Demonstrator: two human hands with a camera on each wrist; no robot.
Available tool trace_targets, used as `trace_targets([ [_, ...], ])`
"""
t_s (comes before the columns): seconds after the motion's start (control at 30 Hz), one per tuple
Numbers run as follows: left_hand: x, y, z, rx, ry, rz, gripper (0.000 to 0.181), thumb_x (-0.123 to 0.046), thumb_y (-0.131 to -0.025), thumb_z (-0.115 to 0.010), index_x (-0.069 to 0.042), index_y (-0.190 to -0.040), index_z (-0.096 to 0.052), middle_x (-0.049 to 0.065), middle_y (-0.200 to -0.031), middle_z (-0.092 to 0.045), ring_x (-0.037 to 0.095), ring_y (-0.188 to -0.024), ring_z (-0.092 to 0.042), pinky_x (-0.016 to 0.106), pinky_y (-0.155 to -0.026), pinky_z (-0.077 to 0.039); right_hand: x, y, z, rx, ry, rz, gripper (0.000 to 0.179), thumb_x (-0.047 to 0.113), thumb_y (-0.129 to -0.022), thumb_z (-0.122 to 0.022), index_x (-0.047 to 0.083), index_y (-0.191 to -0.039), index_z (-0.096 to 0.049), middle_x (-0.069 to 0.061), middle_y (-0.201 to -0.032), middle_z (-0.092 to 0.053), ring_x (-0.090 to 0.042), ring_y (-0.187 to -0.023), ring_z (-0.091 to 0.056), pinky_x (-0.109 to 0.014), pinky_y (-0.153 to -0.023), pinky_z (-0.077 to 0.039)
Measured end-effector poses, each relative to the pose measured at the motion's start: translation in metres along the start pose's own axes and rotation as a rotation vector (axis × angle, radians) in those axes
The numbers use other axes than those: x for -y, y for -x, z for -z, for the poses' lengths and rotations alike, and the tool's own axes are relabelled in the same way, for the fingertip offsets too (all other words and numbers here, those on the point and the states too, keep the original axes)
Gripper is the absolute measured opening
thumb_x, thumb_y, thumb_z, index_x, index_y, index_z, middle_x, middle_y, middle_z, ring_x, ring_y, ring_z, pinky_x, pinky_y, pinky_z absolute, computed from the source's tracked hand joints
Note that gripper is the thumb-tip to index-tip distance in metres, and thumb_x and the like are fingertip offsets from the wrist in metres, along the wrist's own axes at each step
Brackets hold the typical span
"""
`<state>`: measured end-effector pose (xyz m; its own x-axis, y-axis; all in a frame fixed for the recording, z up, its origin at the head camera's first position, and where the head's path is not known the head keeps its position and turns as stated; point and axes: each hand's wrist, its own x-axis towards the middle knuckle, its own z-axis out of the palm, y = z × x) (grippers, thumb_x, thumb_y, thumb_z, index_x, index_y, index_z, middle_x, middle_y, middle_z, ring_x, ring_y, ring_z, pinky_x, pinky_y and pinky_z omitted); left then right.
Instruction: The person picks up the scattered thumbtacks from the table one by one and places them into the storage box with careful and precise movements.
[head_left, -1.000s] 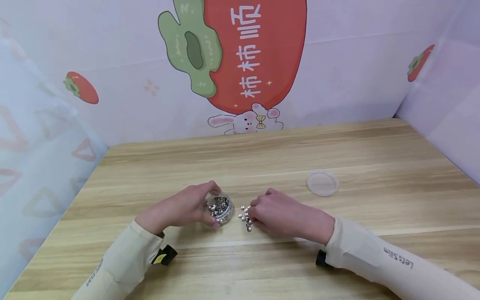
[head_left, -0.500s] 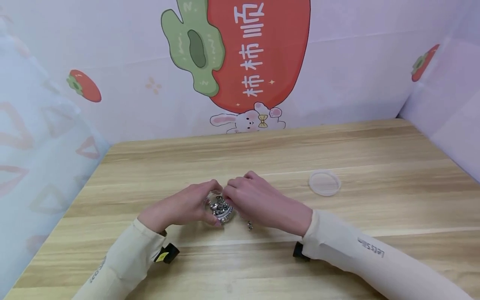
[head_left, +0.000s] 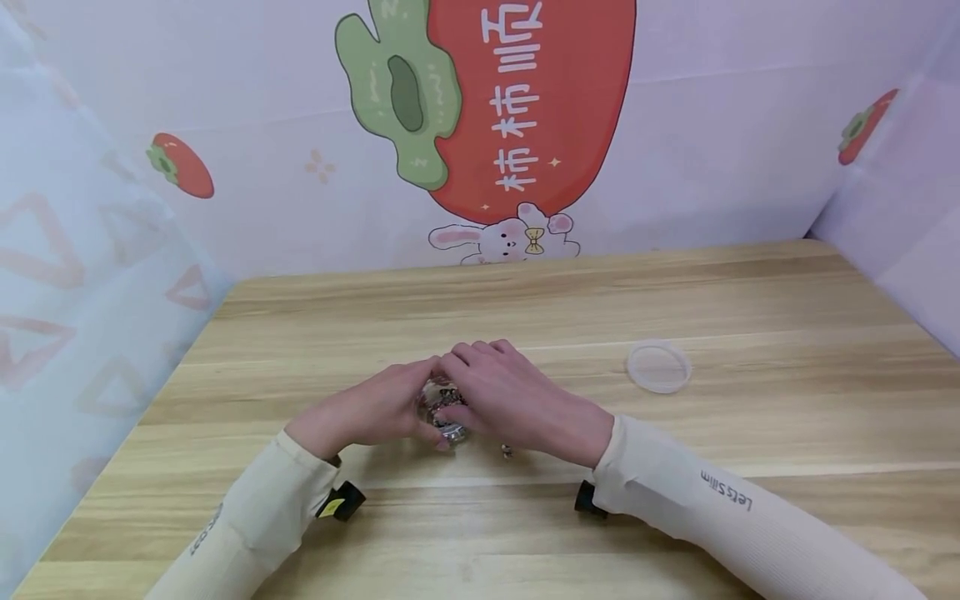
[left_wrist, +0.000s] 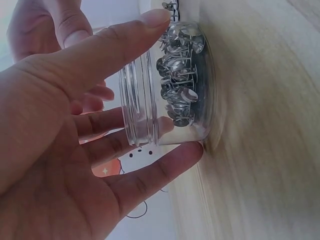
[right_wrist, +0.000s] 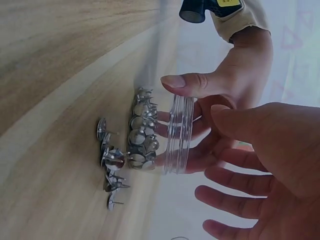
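Note:
A clear round jar (left_wrist: 142, 95) stands on the table with a layer of silver thumbtacks (left_wrist: 179, 75) in its bottom. My left hand (head_left: 375, 408) grips it from the side, thumb over the near part of the rim and fingers spread round the far wall. Over the jar's mouth is my right hand (head_left: 517, 402). In the right wrist view its fingers (right_wrist: 235, 205) are spread and loosely bent, with nothing between them and the thumb. Several loose thumbtacks (right_wrist: 114, 160) lie on the table just beside the jar, mostly hidden under the right hand in the head view.
A clear round lid (head_left: 658, 367) lies flat on the wooden table (head_left: 465, 533), right of and behind the hands. Printed cloth walls (head_left: 675, 167) rise at the back and both sides. A small black camera (head_left: 343, 502) sits under each wrist.
My right hand moved left from the loose thumbtacks to above the jar, and its fingers have loosened. Fewer tacks lie on the table. The left hand keeps hold of the jar.

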<state>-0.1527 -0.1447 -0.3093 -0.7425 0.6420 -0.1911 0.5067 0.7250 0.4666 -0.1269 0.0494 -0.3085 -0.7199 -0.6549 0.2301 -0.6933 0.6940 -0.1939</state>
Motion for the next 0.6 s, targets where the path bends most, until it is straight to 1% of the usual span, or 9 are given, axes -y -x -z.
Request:
trace_targets([
  [0.1,-0.001,0.0,0.0,-0.002,-0.004,-0.002,0.076,-0.032,-0.07,-0.087,-0.016,-0.131,-0.046,0.007,-0.131,-0.06,0.019,-0.102,-0.061,0.038,-0.093,-0.048,-0.002,0.002,0.001,-0.01,0.006,0.001,0.043,0.042,-0.09,-0.067,0.015,-0.122,-0.061,0.003,-0.113,-0.065,-0.015,-0.105,-0.061,-0.04,-0.098,-0.046],
  [0.2,0.0,0.0,0.0,0.004,-0.011,0.013,0.075,-0.033,-0.07,-0.087,-0.012,-0.13,-0.047,0.011,-0.131,-0.06,0.021,-0.102,-0.062,0.04,-0.092,-0.049,-0.005,0.005,0.005,-0.014,0.02,-0.009,0.045,0.043,-0.089,-0.068,0.015,-0.123,-0.061,0.002,-0.115,-0.065,-0.017,-0.108,-0.061,-0.041,-0.1,-0.045],
  [0.27,0.0,0.0,-0.001,0.005,-0.016,0.03,0.074,-0.034,-0.069,-0.087,-0.011,-0.128,-0.048,0.013,-0.131,-0.06,0.021,-0.098,-0.063,0.04,-0.091,-0.05,-0.009,0.009,0.009,-0.015,0.019,-0.018,0.045,0.043,-0.089,-0.069,0.016,-0.124,-0.06,0.002,-0.118,-0.065,-0.018,-0.112,-0.061,-0.042,-0.102,-0.044],
  [0.33,0.001,0.0,-0.002,0.005,-0.023,0.039,0.073,-0.035,-0.068,-0.087,-0.01,-0.126,-0.049,0.014,-0.131,-0.06,0.023,-0.101,-0.063,0.041,-0.092,-0.05,-0.015,0.015,0.013,-0.021,0.022,-0.028,0.045,0.041,-0.088,-0.07,0.016,-0.124,-0.06,0.001,-0.119,-0.065,-0.02,-0.115,-0.061,-0.043,-0.103,-0.044],
  [0.4,0.001,0.0,-0.002,0.001,-0.029,0.04,0.073,-0.036,-0.067,-0.088,-0.01,-0.124,-0.05,0.014,-0.131,-0.06,0.026,-0.107,-0.062,0.044,-0.096,-0.05,-0.021,0.021,0.017,-0.032,0.026,-0.038,0.045,0.04,-0.087,-0.071,0.016,-0.123,-0.061,0.0,-0.12,-0.066,-0.021,-0.116,-0.061,-0.044,-0.103,-0.044],
  [0.5,0.0,0.0,-0.002,-0.004,-0.036,0.038,0.072,-0.035,-0.067,-0.088,-0.01,-0.123,-0.05,0.015,-0.131,-0.06,0.03,-0.113,-0.061,0.046,-0.099,-0.049,-0.03,0.031,0.02,-0.04,0.047,-0.05,0.043,0.038,-0.086,-0.072,0.016,-0.122,-0.062,0.0,-0.118,-0.067,-0.021,-0.115,-0.062,-0.045,-0.102,-0.045],
  [0.6,-0.002,0.0,-0.002,-0.001,-0.023,0.062,0.072,-0.032,-0.066,-0.089,-0.011,-0.124,-0.05,0.014,-0.132,-0.06,0.03,-0.115,-0.06,0.046,-0.1,-0.048,-0.036,0.038,0.021,-0.032,0.06,-0.052,0.042,0.037,-0.087,-0.072,0.015,-0.121,-0.063,0.0,-0.116,-0.068,-0.021,-0.112,-0.063,-0.045,-0.099,-0.046],
])
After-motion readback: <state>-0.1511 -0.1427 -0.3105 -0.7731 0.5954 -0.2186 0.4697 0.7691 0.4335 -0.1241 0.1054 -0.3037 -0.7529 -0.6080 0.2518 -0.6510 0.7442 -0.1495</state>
